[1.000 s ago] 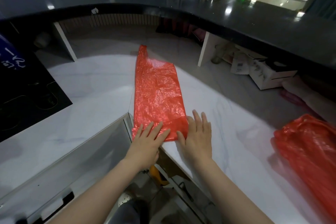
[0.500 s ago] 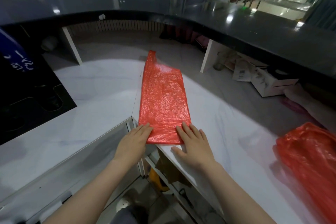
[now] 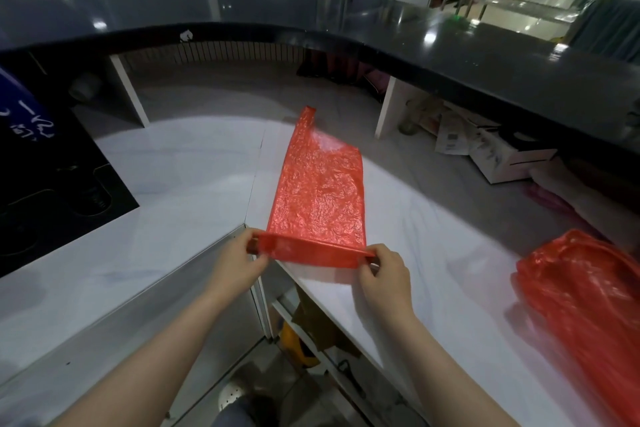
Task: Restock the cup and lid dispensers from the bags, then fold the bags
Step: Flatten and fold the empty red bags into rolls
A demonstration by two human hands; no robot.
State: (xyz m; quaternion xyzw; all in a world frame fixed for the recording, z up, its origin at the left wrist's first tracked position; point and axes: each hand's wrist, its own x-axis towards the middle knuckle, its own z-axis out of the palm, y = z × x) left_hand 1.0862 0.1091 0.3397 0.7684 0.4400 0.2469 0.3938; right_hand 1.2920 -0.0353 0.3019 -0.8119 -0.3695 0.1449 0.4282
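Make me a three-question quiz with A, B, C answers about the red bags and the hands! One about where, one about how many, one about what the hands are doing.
1. Where is the crumpled red bag?
A. On the white counter, to the person's right
B. On the dark upper counter
C. On the floor

2. How many red bags show?
A. One
B. Two
C. Four

3. What are the hands doing to the flat red bag?
A. Hanging idle beside it
B. Pressing flat on its middle
C. Pinching its near corners

Answers:
1 A: it lies on the white top near the right edge of the view.
2 B: one flat bag in the middle, one crumpled at the right.
3 C: the left hand and right hand each pinch a near corner, with the near edge lifted.
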